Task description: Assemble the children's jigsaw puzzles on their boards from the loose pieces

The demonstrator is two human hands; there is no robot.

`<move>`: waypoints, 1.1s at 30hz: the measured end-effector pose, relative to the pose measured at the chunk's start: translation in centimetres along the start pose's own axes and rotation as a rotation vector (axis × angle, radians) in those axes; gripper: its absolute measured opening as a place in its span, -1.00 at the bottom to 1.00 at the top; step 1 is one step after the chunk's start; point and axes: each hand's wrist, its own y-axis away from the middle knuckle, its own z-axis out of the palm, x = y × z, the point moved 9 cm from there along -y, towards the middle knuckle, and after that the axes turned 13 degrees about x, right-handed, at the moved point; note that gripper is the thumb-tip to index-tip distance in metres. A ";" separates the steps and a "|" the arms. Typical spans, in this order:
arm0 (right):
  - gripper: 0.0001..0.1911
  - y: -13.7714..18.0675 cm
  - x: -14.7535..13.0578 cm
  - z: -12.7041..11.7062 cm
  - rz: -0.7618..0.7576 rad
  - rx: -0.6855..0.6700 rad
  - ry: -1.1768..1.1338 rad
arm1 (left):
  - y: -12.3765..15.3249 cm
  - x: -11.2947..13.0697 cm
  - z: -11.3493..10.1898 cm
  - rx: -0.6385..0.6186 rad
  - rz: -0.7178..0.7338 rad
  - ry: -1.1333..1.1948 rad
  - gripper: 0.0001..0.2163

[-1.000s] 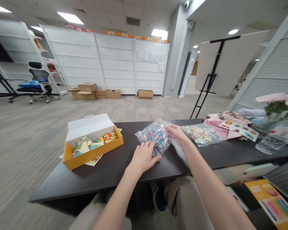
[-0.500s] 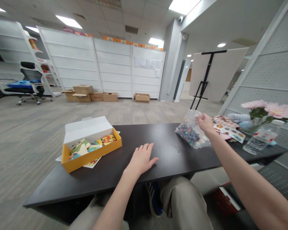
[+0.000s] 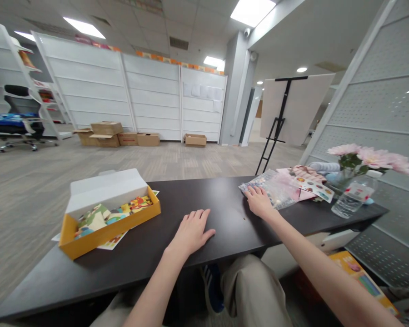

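Note:
My left hand (image 3: 192,229) lies flat and open on the dark table (image 3: 204,200), palm down, holding nothing. My right hand (image 3: 259,200) rests with spread fingers on the near edge of a clear plastic bag of small coloured pieces (image 3: 271,190), which lies flat on the table's right part. An open yellow box (image 3: 105,218) with a white lid flap holds colourful puzzle pieces at the left. A printed sheet (image 3: 112,240) sticks out from under it.
At the table's right end lie patterned cloths and a sticker sheet (image 3: 313,186), a water bottle (image 3: 349,200) and pink flowers (image 3: 371,156). A black easel with a white board (image 3: 282,109) stands behind. Cardboard boxes (image 3: 104,134) and an office chair (image 3: 18,118) sit on the floor.
My right hand carried the bag from the table's middle to the right, lifted it, then laid it down among the things there. My left hand stayed flat on the table.

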 end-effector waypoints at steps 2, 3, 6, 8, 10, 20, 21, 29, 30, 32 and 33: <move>-0.51 0.1 0.7 0.8 0.003 0.003 0.005 | 0.1 0.0 -0.1 -0.008 0.006 0.000 -0.49; -0.50 0.1 1.2 1.0 0.003 0.004 0.008 | 0.2 -0.1 -0.1 -0.014 0.009 0.000 -0.49; -0.50 0.2 2.8 1.4 -0.001 0.003 0.025 | 0.4 -0.5 -0.2 -0.028 0.006 -0.012 -0.49; -0.51 0.3 3.7 1.6 -0.008 0.010 0.058 | 0.5 -0.9 -0.3 -0.031 -0.002 -0.020 -0.49; -0.54 0.4 4.5 1.9 -0.024 0.024 0.095 | 0.6 -1.1 -0.4 -0.028 -0.006 -0.019 -0.48; -0.53 0.2 7.5 3.6 0.093 -0.043 0.098 | 0.9 -4.3 -5.0 0.216 -0.045 -0.059 -0.67; -0.52 0.0 7.3 3.4 0.121 -0.049 0.086 | 1.2 -5.2 -6.0 0.267 -0.062 -0.085 -0.69; -0.55 -4.3 -1.6 -3.2 0.282 0.231 -0.260 | 6.1 -13.3 -13.0 0.428 -0.336 -0.461 -0.74; -0.57 -5.0 -3.6 -3.9 0.271 0.228 -0.355 | 6.7 -14.1 -13.1 0.394 -0.372 -0.507 -0.73; -0.62 -6.2 -7.7 -5.0 0.219 0.193 -0.550 | 7.7 -15.5 -12.9 0.309 -0.432 -0.581 -0.72; -0.64 -6.6 -9.5 -5.4 0.197 0.174 -0.629 | 8.0 -16.0 -12.6 0.262 -0.453 -0.605 -0.72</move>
